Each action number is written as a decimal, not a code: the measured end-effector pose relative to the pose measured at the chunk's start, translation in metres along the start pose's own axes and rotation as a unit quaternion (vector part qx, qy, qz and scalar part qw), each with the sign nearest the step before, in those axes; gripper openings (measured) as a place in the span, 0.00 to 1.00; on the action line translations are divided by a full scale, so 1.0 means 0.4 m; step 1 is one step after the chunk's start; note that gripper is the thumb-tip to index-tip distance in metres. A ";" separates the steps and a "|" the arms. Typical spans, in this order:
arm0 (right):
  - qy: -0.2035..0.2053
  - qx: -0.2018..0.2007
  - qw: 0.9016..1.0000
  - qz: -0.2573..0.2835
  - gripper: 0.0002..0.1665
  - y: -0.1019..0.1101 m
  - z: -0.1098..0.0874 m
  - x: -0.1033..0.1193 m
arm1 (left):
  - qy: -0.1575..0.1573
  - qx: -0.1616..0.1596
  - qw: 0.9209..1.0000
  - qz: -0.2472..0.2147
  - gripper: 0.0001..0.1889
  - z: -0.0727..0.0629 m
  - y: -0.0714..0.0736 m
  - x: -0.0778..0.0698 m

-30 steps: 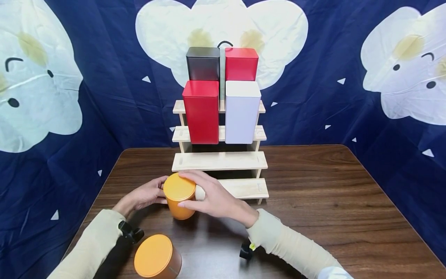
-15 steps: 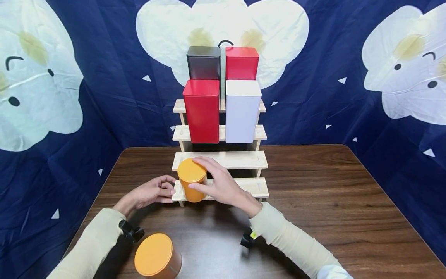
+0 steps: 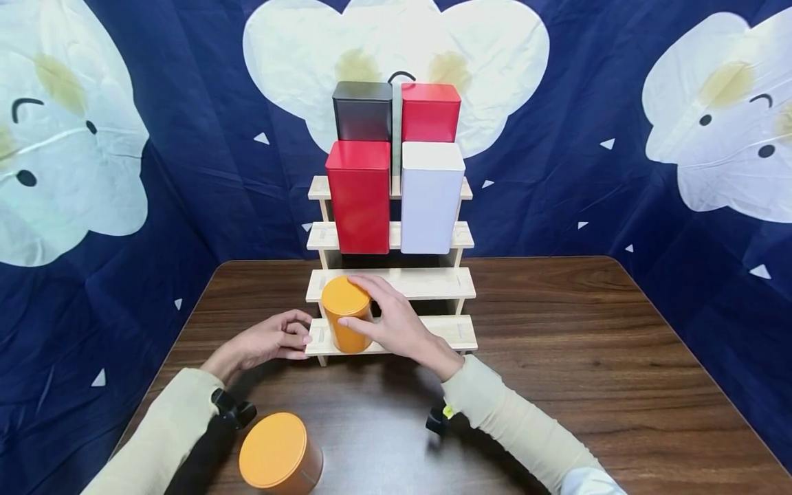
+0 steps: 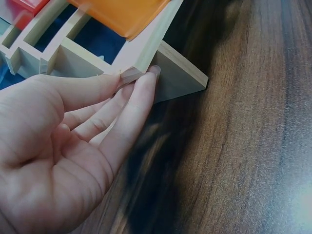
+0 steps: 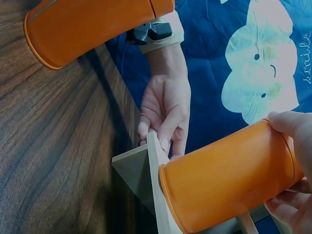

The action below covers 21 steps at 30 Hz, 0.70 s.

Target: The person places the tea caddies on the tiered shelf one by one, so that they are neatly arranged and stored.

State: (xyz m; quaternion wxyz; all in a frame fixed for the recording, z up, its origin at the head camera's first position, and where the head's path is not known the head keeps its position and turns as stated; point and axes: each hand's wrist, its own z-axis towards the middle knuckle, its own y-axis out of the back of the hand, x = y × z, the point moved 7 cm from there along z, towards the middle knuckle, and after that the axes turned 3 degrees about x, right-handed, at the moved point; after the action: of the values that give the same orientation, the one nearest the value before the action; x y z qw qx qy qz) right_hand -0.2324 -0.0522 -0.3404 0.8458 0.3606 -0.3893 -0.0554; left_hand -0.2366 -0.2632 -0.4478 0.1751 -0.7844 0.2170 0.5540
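My right hand [image 3: 396, 322] grips an orange round canister [image 3: 346, 316] near its lid, thumb on the near side and fingers round the far side. The canister stands upright at the left part of the lowest step of a wooden stepped rack [image 3: 436, 333]. In the right wrist view its base meets the step's board [image 5: 161, 190]. My left hand [image 3: 269, 342] pinches the left end of that lowest step between thumb and fingers, plain in the left wrist view, where the hand [image 4: 73, 141] shows palm up.
A second orange canister [image 3: 278, 450] stands on the brown table [image 3: 557, 357] at the front left. Higher on the rack are a red box [image 3: 357, 199], a white box [image 3: 432, 199], a black box [image 3: 363, 113] and another red box [image 3: 430, 113]. A blue curtain [image 3: 204, 137] hangs behind.
My right hand has carried the orange canister right and away from me, from over the table onto the lowest step. My left hand, formerly beside the canister, now pinches the step's end.
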 end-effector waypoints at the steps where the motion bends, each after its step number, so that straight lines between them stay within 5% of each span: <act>1: -0.001 0.001 1.000 0.000 0.40 0.000 0.000 -0.001 | 0.000 0.000 1.000 0.000 0.23 0.000 0.000 0.000; 11: -0.014 0.010 1.000 0.021 0.41 -0.007 -0.002 -0.007 | 0.000 -0.002 1.000 0.005 0.24 0.003 0.003 0.003; 21: 0.018 -0.004 1.000 0.023 0.44 0.006 -0.003 0.018 | 0.001 -0.001 1.000 0.003 0.23 0.002 0.001 0.002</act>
State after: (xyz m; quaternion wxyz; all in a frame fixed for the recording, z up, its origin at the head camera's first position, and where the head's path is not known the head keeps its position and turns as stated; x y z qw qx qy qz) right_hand -0.2269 -0.0525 -0.3351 0.8549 0.3491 -0.3824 -0.0309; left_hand -0.2373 -0.2633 -0.4490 0.1727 -0.7847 0.2187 0.5537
